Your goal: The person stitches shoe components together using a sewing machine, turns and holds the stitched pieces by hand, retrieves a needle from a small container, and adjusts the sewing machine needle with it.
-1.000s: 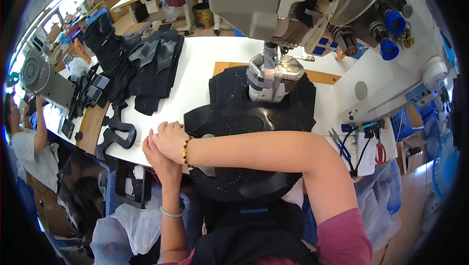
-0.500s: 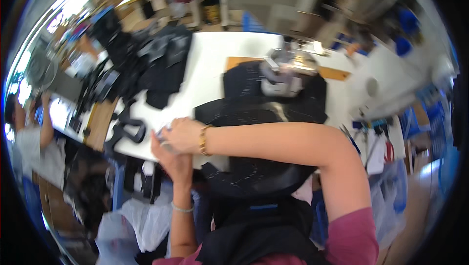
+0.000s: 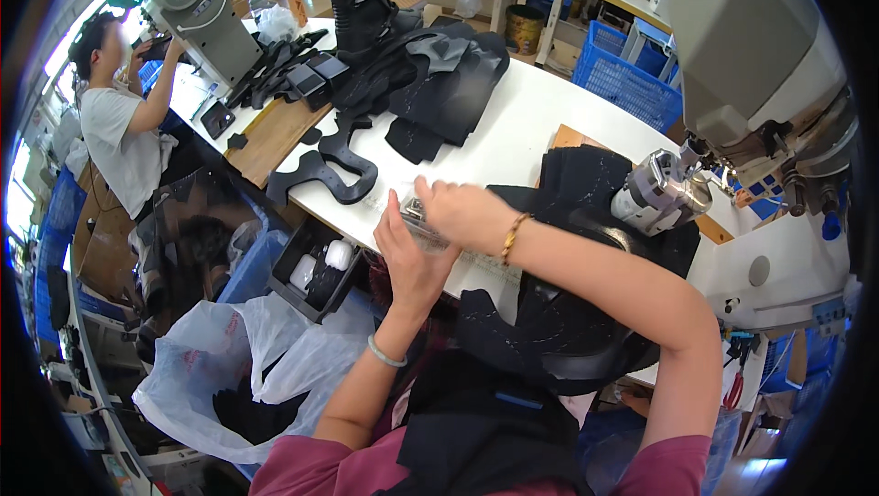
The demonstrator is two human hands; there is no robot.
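Note:
Over the front edge of the white bench, my two hands come together. My left hand (image 3: 412, 263) is wrapped round a small clear case (image 3: 423, 226) that has something metallic in it; its exact kind does not show. My right hand (image 3: 467, 214) is curled at the top of that case, thumb and fingers pinched together, and whatever they grip is hidden. Below my right forearm, black stitched shoe-upper pieces (image 3: 513, 336) lie over the bench edge. Beyond my hands rests a black curved cut-out piece (image 3: 334, 176).
A sewing machine (image 3: 664, 189) stands at the right. Black pieces (image 3: 449, 84) and a tall black boot (image 3: 355, 2) are at the back. An open drawer (image 3: 311, 290) with small items juts out above a white plastic bag (image 3: 201, 359). A co-worker (image 3: 124, 125) sits far left.
My view has turned, so the bench now slants and the drawer shows. My hands stay together; the right hand's fingers now show at the top of the clear case.

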